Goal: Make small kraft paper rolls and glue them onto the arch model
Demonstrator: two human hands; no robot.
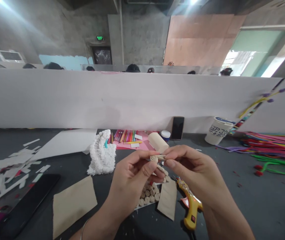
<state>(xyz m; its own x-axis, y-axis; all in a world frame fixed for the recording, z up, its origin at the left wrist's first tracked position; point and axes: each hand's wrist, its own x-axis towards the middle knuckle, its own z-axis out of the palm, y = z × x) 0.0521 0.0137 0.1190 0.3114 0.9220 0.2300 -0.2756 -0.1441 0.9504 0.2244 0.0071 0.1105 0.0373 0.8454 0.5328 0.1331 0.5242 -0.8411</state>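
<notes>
Between the thumb and fingers of my left hand (132, 181) is a small coil (153, 158) rolled from a beige strip, paper or cloth, I cannot tell which. My right hand (191, 170) pinches the loose tail of the same strip, just right of the coil. Both hands are closed and raised over the table. Below them, partly hidden by my left hand, several similar beige coils (148, 195) stand packed side by side on a white base. A flat beige strip (167, 200) lies beside them, and a yellow glue gun (192, 211) rests near my right wrist.
A beige sheet (74, 203) and a dark phone (32, 203) lie at left, near white paper scraps (5, 176). Behind stand a white bumpy object (103, 155), coloured pens (126, 136), a beige roll (157, 142), an upright phone (177, 128) and a white cup (216, 131). Pipe cleaners (269, 143) spread at right.
</notes>
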